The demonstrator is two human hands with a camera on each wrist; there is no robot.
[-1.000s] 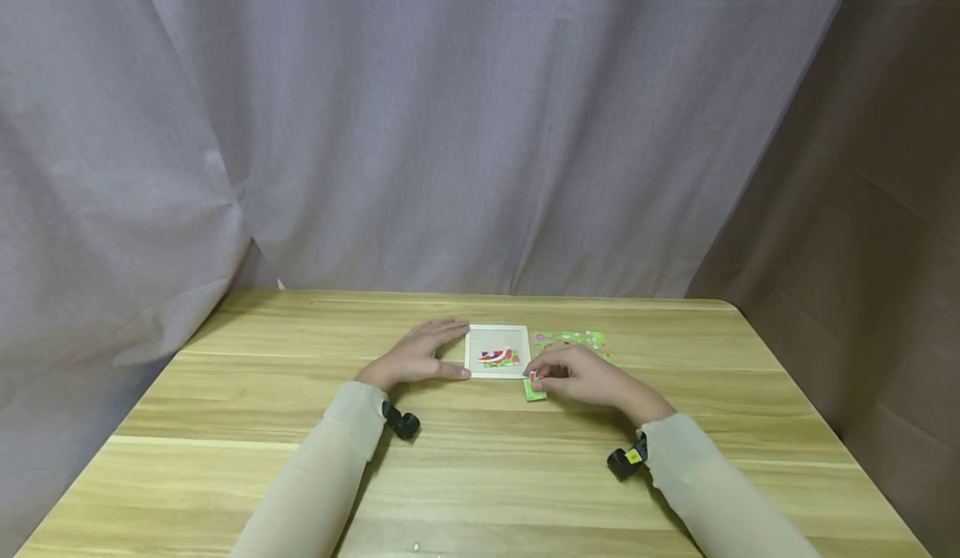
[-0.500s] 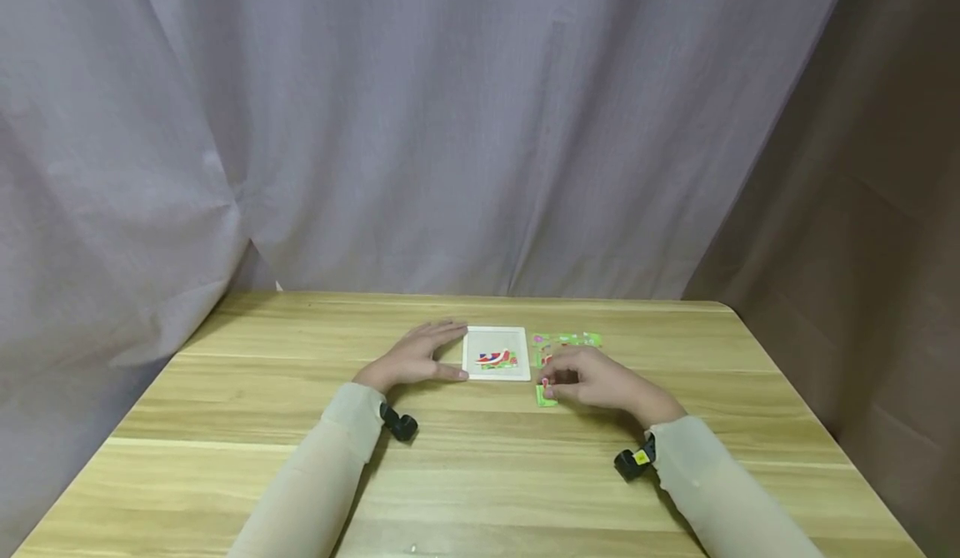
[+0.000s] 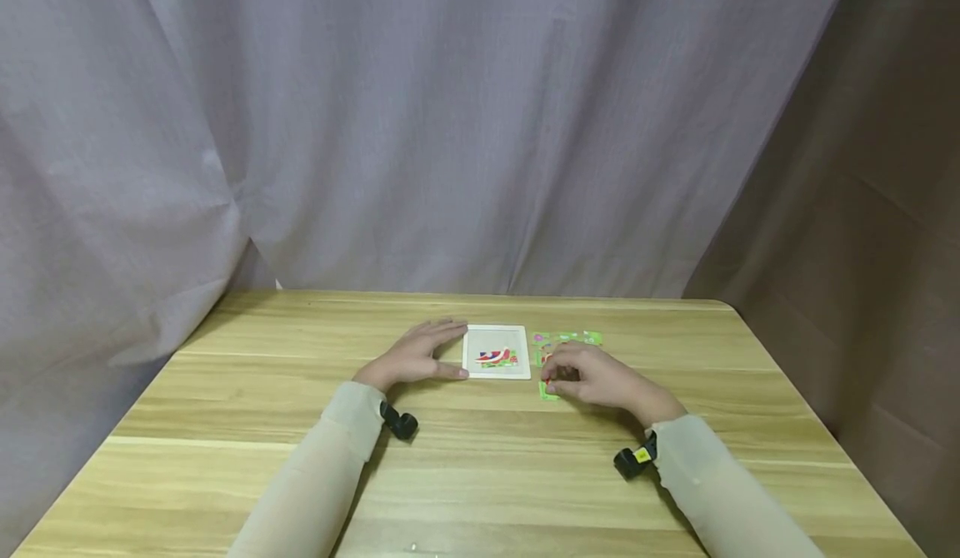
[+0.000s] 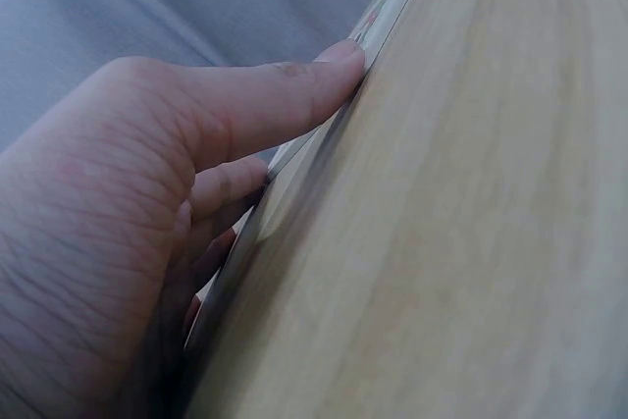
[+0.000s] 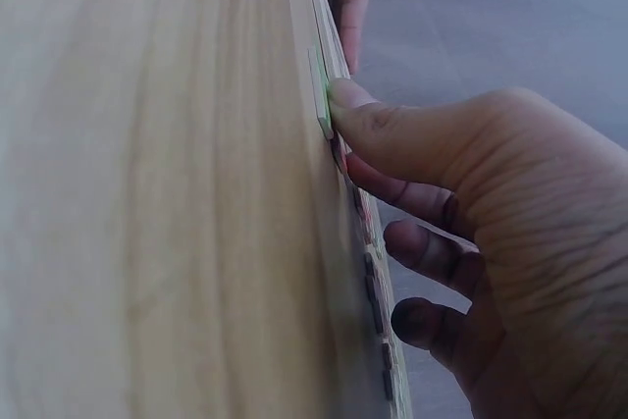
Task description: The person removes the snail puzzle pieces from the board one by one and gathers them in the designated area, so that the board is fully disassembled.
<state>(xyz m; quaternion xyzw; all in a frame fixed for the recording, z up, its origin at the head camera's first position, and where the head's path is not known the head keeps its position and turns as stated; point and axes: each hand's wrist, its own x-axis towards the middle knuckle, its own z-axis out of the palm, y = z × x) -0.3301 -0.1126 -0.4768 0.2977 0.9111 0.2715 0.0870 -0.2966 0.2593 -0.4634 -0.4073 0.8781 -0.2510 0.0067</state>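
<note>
A white-rimmed square puzzle tray (image 3: 527, 354) lies flat on the table, with a patch of colourful puzzle pieces (image 3: 498, 358) in its lower part. My left hand (image 3: 412, 358) rests at the tray's left side, thumb at the near corner and fingertips at the far one. In the left wrist view the thumb (image 4: 285, 95) lies straight against the tray's edge. Just right of the tray, my right hand (image 3: 592, 376) pinches a small green puzzle piece (image 3: 548, 391) with red on it. In the right wrist view the thumb lies on that green piece (image 5: 320, 95), low at the table.
More green, printed puzzle pieces (image 3: 566, 337) lie behind and partly under my right hand. The wooden table (image 3: 465, 475) reaches back to a grey curtain (image 3: 420, 125). A darker curtain (image 3: 847, 233) hangs at the right.
My right hand has shifted right with the puzzle piece, away from the tray's near right corner, and then slightly farther from me. My left hand has stayed at the tray.
</note>
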